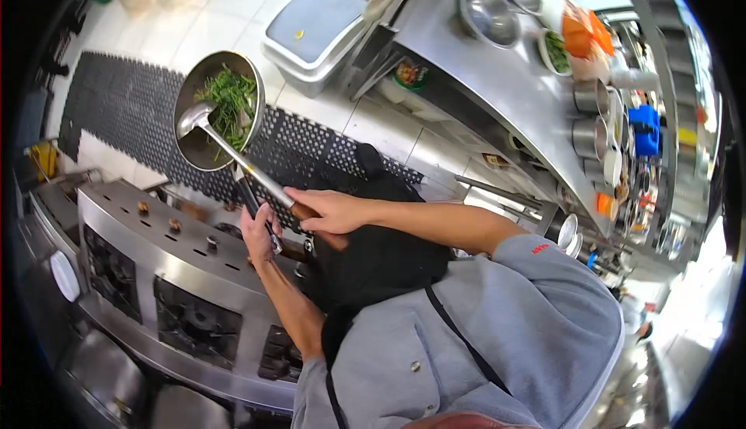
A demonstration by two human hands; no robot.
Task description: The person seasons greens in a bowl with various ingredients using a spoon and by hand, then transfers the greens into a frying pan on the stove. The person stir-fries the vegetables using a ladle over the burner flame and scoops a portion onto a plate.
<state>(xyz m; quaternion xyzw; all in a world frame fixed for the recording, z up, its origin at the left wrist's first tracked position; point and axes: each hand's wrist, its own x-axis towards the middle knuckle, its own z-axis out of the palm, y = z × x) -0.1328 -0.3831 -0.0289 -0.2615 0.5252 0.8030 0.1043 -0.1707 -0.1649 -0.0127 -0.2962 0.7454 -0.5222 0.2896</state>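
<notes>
My left hand [260,231] is wrapped round the black handle of a deep frying pan [186,91], held out over the floor mat. Inside the pan lie cooked green stalks or leafy vegetables [233,106]. My right hand [334,213] grips the wooden end of a long metal ladle [241,158]. The ladle's bowl rests in or just over the pan, at the left edge of the greens; contact is hard to tell. Both hands are closed and close together, the right one slightly above and to the right of the left in view.
A steel gas range [190,250] with knobs and burners runs along my left. On my right stands a steel counter [458,56] with metal bowls [489,15], pots and a blue container [644,130]. A lidded grey bin [315,25] and black rubber mat [116,102] are ahead.
</notes>
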